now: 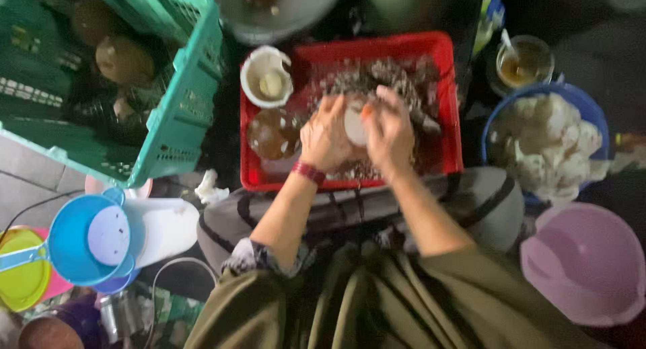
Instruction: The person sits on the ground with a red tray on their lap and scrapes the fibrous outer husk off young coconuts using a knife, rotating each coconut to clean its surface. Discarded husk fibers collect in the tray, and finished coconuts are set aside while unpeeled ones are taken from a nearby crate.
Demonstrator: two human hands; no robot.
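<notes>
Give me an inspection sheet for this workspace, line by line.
Surface: red crate on a grey striped support, floor below.
Job's things: pale round piece held over brownish scraps in the crate.
Clutter: halved shell and brown bowl in the crate; blue tub of white chunks; teal basket of brown husks; pink basin; blue pitcher.
Grippers: left hand and right hand both grip the piece.
Cables: dark cord on the floor at left.
Surroundings: dim; glass of brown liquid beyond.

teal crate (182, 113), blue bowl (585, 107), pink basin (585, 261).
</notes>
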